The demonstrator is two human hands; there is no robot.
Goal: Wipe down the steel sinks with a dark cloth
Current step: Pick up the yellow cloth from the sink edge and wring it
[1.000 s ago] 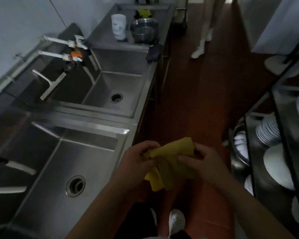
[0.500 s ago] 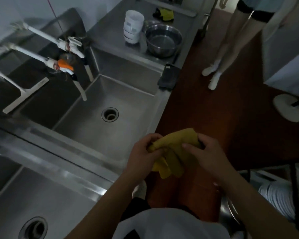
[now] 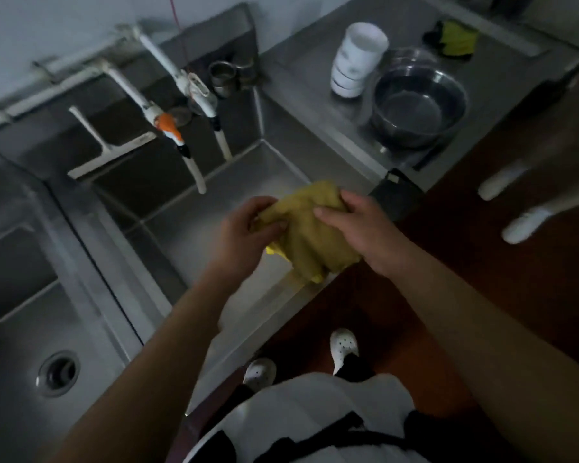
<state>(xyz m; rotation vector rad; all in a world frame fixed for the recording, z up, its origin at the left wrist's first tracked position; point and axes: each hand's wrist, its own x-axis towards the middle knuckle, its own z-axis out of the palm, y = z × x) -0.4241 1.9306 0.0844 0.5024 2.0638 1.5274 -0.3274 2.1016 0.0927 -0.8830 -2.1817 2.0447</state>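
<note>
At the far left of the bench I note the near sink (image 3: pixel 30 329), its drain (image 3: pixel 58 373) uncovered and the basin bare, which suits wiping. A steel divider separates it from the second sink (image 3: pixel 181 235). A white squeegee (image 3: pixel 104 145) rests on the ledge at that sink's back edge, out of the basin, in my judgement parked there to stay clear of the work. Two white taps (image 3: pixel 168 125) reach from the wall over the back of the second sink; one carries an orange fitting.

My left hand (image 3: pixel 244 235) and right hand (image 3: pixel 365 225) meet over the front edge of the second sink, both grips closed on a bunched yellow cloth (image 3: pixel 310 235). I judge it is held above the basin so that it can be folded or wrung there; no wiping contact shows.

The task's dark cloth (image 3: pixel 396 198) hangs over the front right corner of the second sink, just beside my right hand and untouched. I judge the wipe has not begun with it, and one hand must free itself first.

On the bench to the right stand stacked white cups (image 3: pixel 356 61) and a steel bowl (image 3: pixel 418 108), touching or nearly so; I cannot tell which. Another yellow-and-dark rag (image 3: pixel 455 41) lies near the back right corner. A second person's white shoes (image 3: pixel 515 208), blurred, stand on the red floor (image 3: pixel 498 279).
</note>
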